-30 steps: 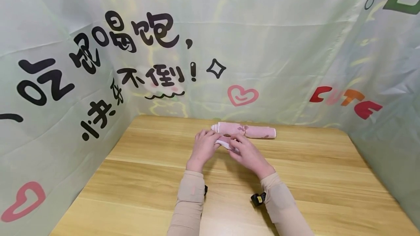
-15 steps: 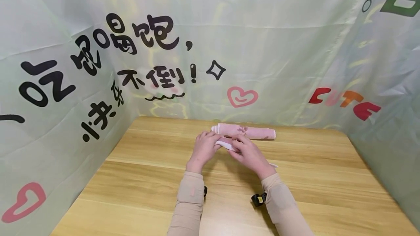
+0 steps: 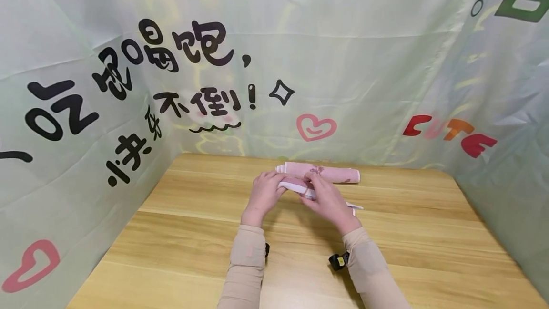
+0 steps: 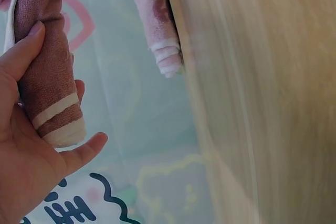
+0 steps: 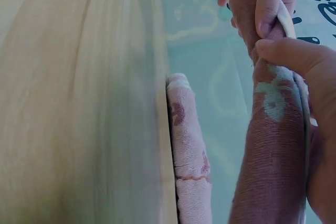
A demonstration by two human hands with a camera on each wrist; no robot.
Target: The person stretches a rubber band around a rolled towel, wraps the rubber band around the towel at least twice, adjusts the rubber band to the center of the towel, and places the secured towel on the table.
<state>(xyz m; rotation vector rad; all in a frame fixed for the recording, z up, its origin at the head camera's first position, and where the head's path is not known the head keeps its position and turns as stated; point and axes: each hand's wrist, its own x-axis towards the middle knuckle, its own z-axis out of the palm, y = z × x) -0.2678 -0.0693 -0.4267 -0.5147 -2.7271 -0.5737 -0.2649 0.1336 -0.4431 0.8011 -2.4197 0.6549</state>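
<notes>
A rolled mauve towel (image 3: 293, 184) with white edges spans my two hands over the middle of the table. My left hand (image 3: 262, 195) grips its left end, thumb across the roll, near the white bands in the left wrist view. My right hand (image 3: 329, 203) holds the same towel (image 5: 270, 145) farther along, thumb and fingers pinching it where a pale blue-green patch shows in the right wrist view. The far end sticks out beyond the right wrist in the head view. Behind the hands lies a second, lighter pink rolled towel (image 3: 334, 173), untouched.
The wooden table (image 3: 193, 232) has its back edge against a printed cloth backdrop (image 3: 364, 85). Cloth walls also rise at the left and right. A black wrist camera (image 3: 339, 261) sits at the right sleeve.
The held towel has turned slightly between the hands; more of its white edge shows. Its far end has come into view beyond the right wrist. The lighter towel has stayed put.
</notes>
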